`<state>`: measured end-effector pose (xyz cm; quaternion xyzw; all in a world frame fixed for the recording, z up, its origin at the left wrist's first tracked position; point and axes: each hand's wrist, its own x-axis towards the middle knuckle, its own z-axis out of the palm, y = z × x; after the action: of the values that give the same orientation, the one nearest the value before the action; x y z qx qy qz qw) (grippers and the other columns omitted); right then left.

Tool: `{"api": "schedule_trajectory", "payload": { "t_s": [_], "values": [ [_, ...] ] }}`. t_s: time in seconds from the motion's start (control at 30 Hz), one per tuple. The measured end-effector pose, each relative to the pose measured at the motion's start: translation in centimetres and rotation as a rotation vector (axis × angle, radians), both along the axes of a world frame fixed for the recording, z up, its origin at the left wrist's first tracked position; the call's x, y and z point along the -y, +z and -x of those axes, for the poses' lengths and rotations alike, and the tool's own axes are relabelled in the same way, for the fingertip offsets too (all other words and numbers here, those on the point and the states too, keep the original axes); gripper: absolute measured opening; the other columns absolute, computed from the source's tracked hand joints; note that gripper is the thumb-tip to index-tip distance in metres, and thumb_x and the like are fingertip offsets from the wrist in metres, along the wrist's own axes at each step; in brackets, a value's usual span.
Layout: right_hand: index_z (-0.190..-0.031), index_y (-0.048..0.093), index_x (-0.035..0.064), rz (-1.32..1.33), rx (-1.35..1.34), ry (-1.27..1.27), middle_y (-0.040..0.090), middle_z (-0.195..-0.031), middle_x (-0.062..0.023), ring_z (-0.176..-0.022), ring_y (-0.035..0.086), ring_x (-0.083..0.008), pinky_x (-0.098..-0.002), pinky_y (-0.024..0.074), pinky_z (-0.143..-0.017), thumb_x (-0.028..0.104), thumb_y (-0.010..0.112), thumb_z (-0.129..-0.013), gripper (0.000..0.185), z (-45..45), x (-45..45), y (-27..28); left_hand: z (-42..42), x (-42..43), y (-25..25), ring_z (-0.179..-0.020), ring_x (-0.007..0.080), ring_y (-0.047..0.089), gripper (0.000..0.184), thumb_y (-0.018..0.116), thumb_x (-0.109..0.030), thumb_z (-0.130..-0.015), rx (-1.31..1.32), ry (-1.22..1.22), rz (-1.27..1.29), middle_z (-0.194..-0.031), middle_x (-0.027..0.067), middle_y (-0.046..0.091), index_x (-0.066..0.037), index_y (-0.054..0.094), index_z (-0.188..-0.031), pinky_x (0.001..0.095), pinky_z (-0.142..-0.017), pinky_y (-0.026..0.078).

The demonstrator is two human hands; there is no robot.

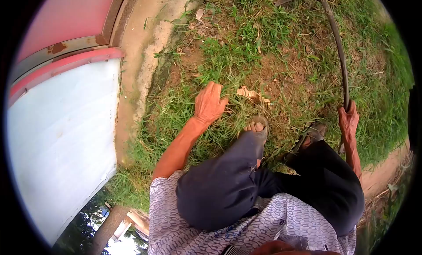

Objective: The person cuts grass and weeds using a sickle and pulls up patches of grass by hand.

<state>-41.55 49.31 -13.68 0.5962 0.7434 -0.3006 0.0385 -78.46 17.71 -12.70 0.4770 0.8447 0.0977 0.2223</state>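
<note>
My left hand (211, 103) is low over the green grass (213, 63), its fingers curled down and the thumb bent towards them. What those fingers hold, if anything, is hidden from above. At the right, my right hand (349, 118) is wrapped round the near end of a long, dark stick (339, 46). The stick runs up and away over the grass and bends into a hook at its far end. Beside the left hand, a pale, dry scrap (247, 92) lies on bare soil.
My sandalled feet (259, 125) are on the grass close by, under my bent knees. To the left stand a white panel (66, 136) with a red edge and a rusty frame (103, 38). A concrete strip (134, 74) runs alongside. Stones and brown soil (193, 63) show through the grass.
</note>
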Motion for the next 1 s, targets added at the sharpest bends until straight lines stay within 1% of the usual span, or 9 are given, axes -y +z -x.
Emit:
{"api": "schedule_trajectory", "payload": {
  "t_s": [0.07,0.17,0.3,0.43,0.7,0.77,0.8,0.93,1.0],
  "values": [
    [-0.121,0.052,0.0090,-0.644,0.084,0.368,0.062,-0.099,-0.0138,-0.088,0.061,-0.0322,-0.0431,0.0493,-0.076,0.017,0.058,-0.089,0.033,0.4,-1.9,0.3,2.1,-0.5,-0.1,-0.095,0.0359,0.054,0.048,0.069,-0.025,-0.077,-0.170,0.151,-0.045,-0.112,0.0220,0.051,-0.002,0.052,-0.115,0.0482,-0.085,0.041],
    [-0.125,0.052,0.0089,-0.754,-0.007,0.449,0.062,-0.108,-0.0145,-0.095,0.060,-0.0328,-0.0426,0.0488,-0.083,0.016,0.059,-0.090,0.036,2.8,-1.4,2.3,3.2,-1.8,-1.6,-0.109,0.0390,0.048,0.058,0.070,-0.026,-0.076,-0.257,0.209,-0.045,-0.124,0.0249,0.046,-0.002,0.050,-0.124,0.0513,-0.098,0.032],
    [-0.116,0.057,0.0023,0.279,0.010,0.122,0.062,-0.102,-0.0199,-0.095,0.060,-0.0306,-0.0385,0.0462,-0.082,0.043,0.049,-0.095,0.047,3.8,-0.1,-1.1,5.7,-2.1,-4.7,-0.114,0.0388,0.045,0.055,0.069,-0.020,-0.076,-0.297,0.055,-0.025,-0.125,0.0255,0.046,-0.004,0.051,-0.125,0.0520,-0.104,0.026],
    [-0.106,0.056,0.0000,0.211,-0.277,-0.015,0.060,-0.091,-0.0173,-0.087,0.056,-0.0253,-0.0379,0.0438,-0.077,0.045,0.050,-0.095,0.047,6.3,1.9,-2.2,6.1,-2.1,-6.6,-0.105,0.0357,0.050,0.039,0.062,-0.007,-0.075,-0.233,-0.034,-0.135,-0.110,0.0207,0.050,-0.004,0.056,-0.113,0.0499,-0.099,0.032],
    [-0.088,0.048,0.0039,0.367,-0.599,0.099,0.043,-0.077,-0.0031,-0.073,0.040,-0.0138,-0.0295,0.0364,-0.068,0.043,0.049,-0.099,0.041,11.7,5.5,-1.4,5.7,-3.2,-6.2,-0.104,0.0395,0.053,0.042,0.060,-0.015,-0.075,-0.082,0.166,-0.140,-0.107,0.0221,0.059,0.002,0.056,-0.113,0.0512,-0.096,0.037],
    [-0.084,0.049,0.0057,0.663,-0.625,0.107,0.043,-0.069,-0.0010,-0.064,0.040,-0.0111,-0.0280,0.0350,-0.060,0.041,0.050,-0.099,0.039,12.3,5.5,-2.8,5.9,-4.6,-6.0,-0.098,0.0392,0.057,0.045,0.058,-0.018,-0.077,-0.051,0.116,-0.012,-0.092,0.0262,0.062,0.003,0.056,-0.116,0.0510,-0.090,0.041],
    [-0.078,0.051,0.0076,0.427,-0.663,0.192,0.041,-0.062,0.0022,-0.055,0.037,-0.0084,-0.0270,0.0303,-0.052,0.040,0.053,-0.097,0.038,12.3,5.5,-2.9,5.9,-5.4,-5.7,-0.081,0.0362,0.063,0.042,0.057,-0.016,-0.079,-0.094,0.160,-0.020,-0.074,0.0238,0.063,0.003,0.058,-0.116,0.0489,-0.074,0.047],
    [-0.071,0.048,0.0077,0.668,-0.615,-0.184,0.035,-0.058,0.0060,-0.053,0.030,-0.0063,-0.0247,0.0260,-0.049,0.036,0.057,-0.096,0.039,10.4,4.2,-0.8,4.0,-4.5,-4.9,-0.048,0.0321,0.056,0.031,0.058,-0.017,-0.083,0.025,0.174,0.076,-0.057,0.0162,0.058,0.004,0.060,-0.106,0.0436,-0.049,0.045],
    [-0.072,0.050,0.0083,0.762,-0.554,-0.056,0.036,-0.059,0.0061,-0.052,0.031,-0.0057,-0.0245,0.0259,-0.048,0.036,0.058,-0.096,0.038,8.9,6.6,2.3,1.0,-2.3,-4.2,-0.050,0.0340,0.056,0.032,0.058,-0.015,-0.082,0.093,0.158,0.125,-0.060,0.0190,0.058,0.002,0.060,-0.110,0.0444,-0.050,0.045]
  ]
}}
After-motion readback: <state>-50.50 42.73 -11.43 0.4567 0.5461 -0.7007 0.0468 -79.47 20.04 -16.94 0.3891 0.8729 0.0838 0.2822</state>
